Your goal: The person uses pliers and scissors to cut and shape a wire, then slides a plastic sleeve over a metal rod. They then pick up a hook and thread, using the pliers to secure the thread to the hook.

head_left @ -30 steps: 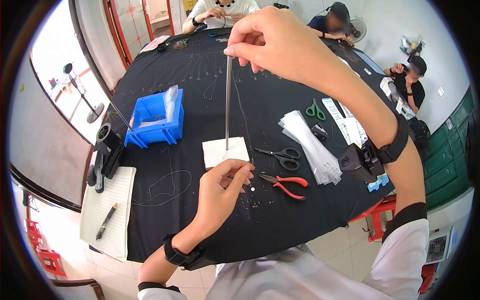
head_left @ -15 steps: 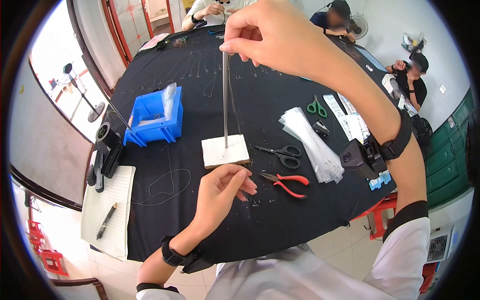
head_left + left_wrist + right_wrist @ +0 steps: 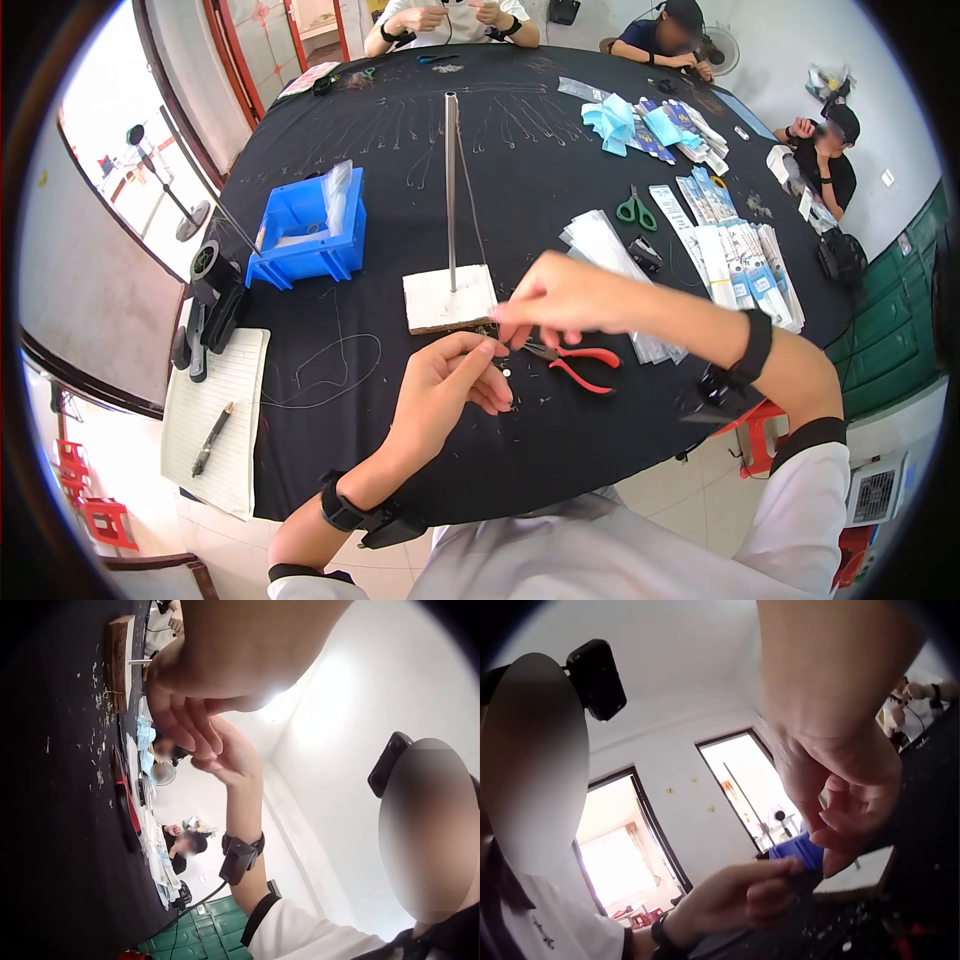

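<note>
Standing upright near the centre of the head view, a slim metal rod (image 3: 451,195) rises from a white-topped block (image 3: 425,290), and a thin dark cord (image 3: 470,198) slants from its top to the block's right side. Its lower end is lost near your 2 hands, just below and right of the block. Your left hand (image 3: 443,385) and right hand (image 3: 560,298) both have bent fingers with the tips close together; you cannot tell whether either pinches the cord. The cord looks light and flexible, so it should bend easily; a fingertip hold close to its lower end would probably suit. The rod looks stiff, smooth and possibly slippery. Pliers (image 3: 590,354) with glossy red handles lie just right of your hands.

In the left wrist view, the block at upper left shows a rough brown side under its white face, with small curled scraps (image 3: 100,742) scattered beside it on matt black cloth.

In the right wrist view, your fingertips nearly meet at lower centre, before the block and a smooth blue bin (image 3: 784,851); blur hides anything held.
</note>
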Tool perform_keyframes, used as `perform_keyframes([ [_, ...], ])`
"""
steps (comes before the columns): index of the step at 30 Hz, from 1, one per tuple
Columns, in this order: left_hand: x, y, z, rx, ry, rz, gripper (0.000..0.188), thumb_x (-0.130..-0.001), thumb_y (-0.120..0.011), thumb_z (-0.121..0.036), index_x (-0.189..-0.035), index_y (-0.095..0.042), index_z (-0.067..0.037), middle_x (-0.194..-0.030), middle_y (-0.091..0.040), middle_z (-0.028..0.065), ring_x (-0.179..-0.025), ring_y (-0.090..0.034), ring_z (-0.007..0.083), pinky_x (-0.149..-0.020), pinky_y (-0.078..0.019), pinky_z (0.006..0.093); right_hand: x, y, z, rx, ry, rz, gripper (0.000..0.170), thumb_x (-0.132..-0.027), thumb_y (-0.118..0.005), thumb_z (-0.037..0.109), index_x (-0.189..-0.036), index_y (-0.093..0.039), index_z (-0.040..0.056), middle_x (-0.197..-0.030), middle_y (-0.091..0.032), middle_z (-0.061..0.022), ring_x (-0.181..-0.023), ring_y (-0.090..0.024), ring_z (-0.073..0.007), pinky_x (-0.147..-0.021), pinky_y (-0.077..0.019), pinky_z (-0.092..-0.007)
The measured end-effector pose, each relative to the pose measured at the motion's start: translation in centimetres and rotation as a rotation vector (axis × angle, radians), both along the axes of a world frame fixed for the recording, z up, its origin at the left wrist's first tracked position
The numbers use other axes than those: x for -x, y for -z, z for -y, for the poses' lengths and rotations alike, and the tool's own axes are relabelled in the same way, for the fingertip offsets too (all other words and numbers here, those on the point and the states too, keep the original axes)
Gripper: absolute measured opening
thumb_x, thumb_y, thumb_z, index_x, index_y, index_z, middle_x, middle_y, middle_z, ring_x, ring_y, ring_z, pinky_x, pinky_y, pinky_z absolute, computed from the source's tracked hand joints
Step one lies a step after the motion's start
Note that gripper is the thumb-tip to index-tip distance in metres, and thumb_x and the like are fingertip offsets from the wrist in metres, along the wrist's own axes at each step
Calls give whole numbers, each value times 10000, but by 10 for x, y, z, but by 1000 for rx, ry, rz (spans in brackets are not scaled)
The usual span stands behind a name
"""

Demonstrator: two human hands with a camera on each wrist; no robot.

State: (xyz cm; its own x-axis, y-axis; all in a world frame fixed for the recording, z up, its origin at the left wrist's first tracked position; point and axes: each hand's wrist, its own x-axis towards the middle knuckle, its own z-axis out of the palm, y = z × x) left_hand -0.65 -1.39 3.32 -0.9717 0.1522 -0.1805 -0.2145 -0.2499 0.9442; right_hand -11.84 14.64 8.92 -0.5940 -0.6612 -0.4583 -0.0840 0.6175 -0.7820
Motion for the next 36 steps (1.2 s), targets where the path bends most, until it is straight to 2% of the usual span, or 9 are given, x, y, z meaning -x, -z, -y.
perform_keyframes([
  [1, 1, 0, -1, 6, 0, 8, 246, -953, -484, -182, -972, -575, 46, -670, -610, 95, -597, -612, 157, -557, -489, 244, -6, 8, 2, 23, 63, 108, 336, -905, -569, 316, -849, -695, 10, -785, -671, -61, -479, -498, -61, -384, -369, -194],
  [4, 2, 0, -4, 28, -8, 30, 254, -945, -498, -181, -967, -599, 51, -676, -613, 89, -586, -608, 155, -552, -488, 242, -12, 29, 1, 206, 132, 292, 262, -887, -612, 264, -846, -690, 18, -693, -581, -6, -535, -493, -56, -382, -326, -191],
  [10, 2, 1, -6, 78, -62, 50, 264, -930, -527, -179, -975, -633, 59, -674, -614, 78, -578, -602, 142, -526, -481, 233, -14, 37, 3, 370, 243, 376, 214, -868, -638, 217, -890, -683, 9, -704, -578, -8, -590, -462, -42, -415, -296, -188],
  [13, 3, 5, -5, 80, -68, 53, 258, -927, -538, -180, -966, -644, 52, -675, -621, 78, -569, -604, 137, -512, -482, 229, -16, 35, 4, 340, 263, 427, 214, -860, -646, 216, -906, -682, 10, -713, -583, -6, -600, -458, -39, -430, -290, -189],
  [16, 4, 9, -2, 84, -56, 57, 251, -930, -545, -185, -940, -657, 40, -681, -635, 85, -557, -608, 133, -500, -485, 224, -18, 38, 6, 285, 236, 381, 208, -856, -649, 210, -914, -679, 13, -722, -591, -4, -595, -447, -33, -434, -278, -188],
  [22, 5, 3, -4, 96, -82, 79, 252, -921, -545, -181, -966, -644, 46, -663, -608, 61, -543, -593, 135, -490, -475, 224, -21, 34, 12, 392, 341, 332, 169, -869, -614, 176, -891, -664, 16, -756, -603, -12, -569, -427, -20, -439, -248, -175],
  [26, 6, 8, -2, 46, -68, 102, 251, -926, -546, -195, -978, -636, 33, -687, -616, 62, -571, -603, 132, -502, -476, 225, -10, 31, 9, 514, 397, 426, 127, -886, -565, 121, -911, -609, 5, -855, -610, -41, -554, -415, -21, -436, -272, -169],
  [30, 7, 10, 0, -67, -41, 119, 233, -926, -546, -201, -985, -608, 15, -743, -609, 54, -609, -604, 129, -517, -475, 230, 1, 18, 6, 598, 392, 380, 136, -868, -563, 108, -885, -614, -17, -799, -609, -68, -527, -425, -40, -424, -301, -189],
  [36, 11, 1, -1, -157, -47, 139, 120, -923, -523, -166, -879, -538, -55, -756, -557, 15, -592, -579, 121, -490, -426, 249, 10, -17, 1, 704, 358, 275, 145, -891, -560, 121, -923, -611, -10, -762, -583, -26, -539, -440, -31, -436, -301, -176],
])
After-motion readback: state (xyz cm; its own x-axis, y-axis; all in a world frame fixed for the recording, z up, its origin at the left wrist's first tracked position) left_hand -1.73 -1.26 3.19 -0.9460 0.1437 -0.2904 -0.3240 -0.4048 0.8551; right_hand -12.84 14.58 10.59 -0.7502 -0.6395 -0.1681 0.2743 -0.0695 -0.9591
